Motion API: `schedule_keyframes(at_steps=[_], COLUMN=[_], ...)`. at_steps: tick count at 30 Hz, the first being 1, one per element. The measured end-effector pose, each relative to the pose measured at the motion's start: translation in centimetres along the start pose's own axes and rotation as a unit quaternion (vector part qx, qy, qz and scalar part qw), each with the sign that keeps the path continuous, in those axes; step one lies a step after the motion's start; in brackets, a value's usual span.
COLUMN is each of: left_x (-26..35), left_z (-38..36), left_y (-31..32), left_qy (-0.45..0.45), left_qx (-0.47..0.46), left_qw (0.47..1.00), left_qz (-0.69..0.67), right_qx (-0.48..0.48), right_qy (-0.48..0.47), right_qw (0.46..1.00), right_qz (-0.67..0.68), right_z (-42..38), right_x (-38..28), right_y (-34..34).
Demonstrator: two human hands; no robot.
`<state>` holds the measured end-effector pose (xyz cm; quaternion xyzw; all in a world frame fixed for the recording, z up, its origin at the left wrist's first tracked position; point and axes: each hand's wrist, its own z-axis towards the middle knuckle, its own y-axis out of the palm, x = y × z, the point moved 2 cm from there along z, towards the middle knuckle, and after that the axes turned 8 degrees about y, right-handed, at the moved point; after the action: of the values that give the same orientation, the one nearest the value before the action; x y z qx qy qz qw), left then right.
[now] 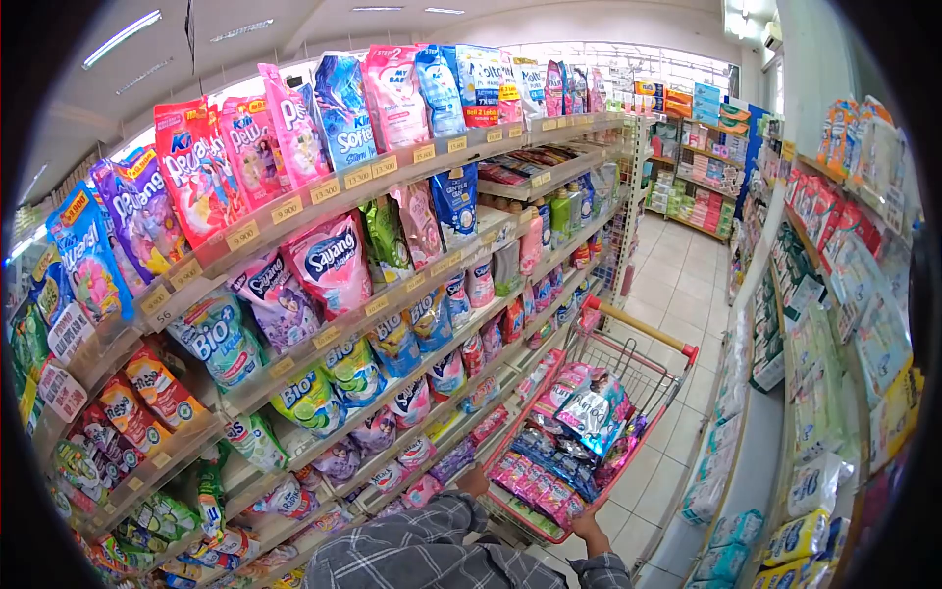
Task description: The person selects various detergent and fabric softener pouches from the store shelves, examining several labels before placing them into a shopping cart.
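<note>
A shopping cart [613,466] with a red rim stands low at the centre right, its basket holding several pink, blue and silver pouches [589,417]. My left hand [473,481] is at the near left corner of the cart, its fingers partly hidden. At the near right corner, my right hand [589,525] has its fingers wrapped round the red rim. Plaid sleeves cover both arms.
On the left, long shelves [334,187] carry rows of detergent and softener pouches with price tags. Packaged goods fill another shelf [775,236] on the right. A tiled aisle [677,285] runs between them to a stocked shelf [697,172] at the back.
</note>
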<state>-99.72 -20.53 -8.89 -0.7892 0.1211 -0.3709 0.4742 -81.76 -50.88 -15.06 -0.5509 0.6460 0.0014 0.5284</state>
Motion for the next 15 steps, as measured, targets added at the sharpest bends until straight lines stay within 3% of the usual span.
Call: schedule_keyframes(at_steps=[1,2,4,7,10,13,15], left_x=[-0.8,-1.5,-0.9,-2.2,-1.4,-1.2,-1.0], left_z=[0.3,0.9,1.9,4.1,4.4,4.8,5.5], left_y=[1.0,1.8,1.5,3.8,3.9,3.1,3.7], left_qy=[0.002,0.006,-0.038,-0.017,-0.047,-0.091,-0.082], left_qx=[-0.015,-0.028,-0.103,-0.126,-0.125,-0.161,-0.142], left_qw=[1.0,0.999,0.99,0.99,0.988,0.974,0.978], left_qz=[-0.022,-0.044,-0.093,-0.064,-0.084,-0.132,-0.129], right_qx=[-0.02,0.028,0.075,-0.038,-0.16,-0.047,0.033], right_qy=[0.0,-0.079,-0.127,-0.098,0.028,0.008,0.013], right_qw=[1.0,0.995,0.988,0.989,0.951,0.924,0.974], right_qz=[0.008,0.05,-0.049,-0.107,-0.263,-0.379,-0.222], right_z=[0.5,1.5,5.6,3.6,1.0,3.9,2.6], right_x=[1.0,2.3,8.7,4.8,-1.0,3.4,2.0], right_y=[0.0,0.8,3.9,1.0,-2.0,0.7,0.0])
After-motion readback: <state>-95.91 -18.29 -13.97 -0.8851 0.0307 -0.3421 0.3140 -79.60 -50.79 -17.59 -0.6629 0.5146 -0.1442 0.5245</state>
